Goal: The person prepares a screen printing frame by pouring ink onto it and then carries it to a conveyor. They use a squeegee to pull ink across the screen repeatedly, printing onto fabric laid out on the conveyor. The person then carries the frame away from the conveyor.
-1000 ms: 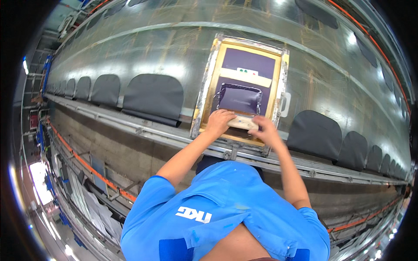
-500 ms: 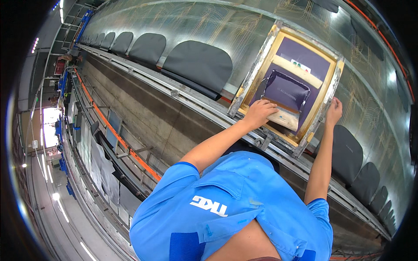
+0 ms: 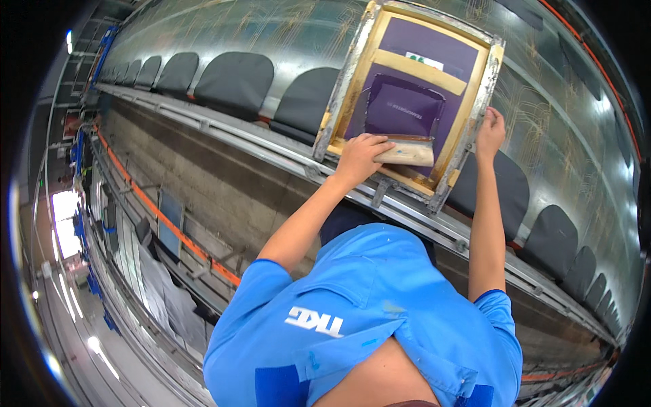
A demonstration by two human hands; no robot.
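The fingers of the left hand point(image 3: 363, 156) are closed over the left end of a pale, block-shaped wooden bar point(image 3: 413, 152), and by them the bar is held. The fingers of the right hand point(image 3: 489, 134) are kept bent and near to each other at the right side of the frame; whether something is gripped by them cannot be told.

The bar is placed crosswise inside the near part of a rectangular frame with yellow inner edges and a worn grey outer border point(image 3: 493, 64). Just beyond the bar, a shiny dark purple rectangle point(image 3: 405, 105) is seen on the flat purple sheet point(image 3: 430, 39) of the frame. Farther on, the sheet is crossed by a flat yellow strip point(image 3: 420, 73), next to which a small white label with green marks point(image 3: 432, 64) is set.

On both sides of the frame, dark grey panels with rounded corners point(image 3: 234, 83) are laid on a long, glossy grey-green table point(image 3: 291, 44), bordered by a silver metal rail point(image 3: 203, 124).
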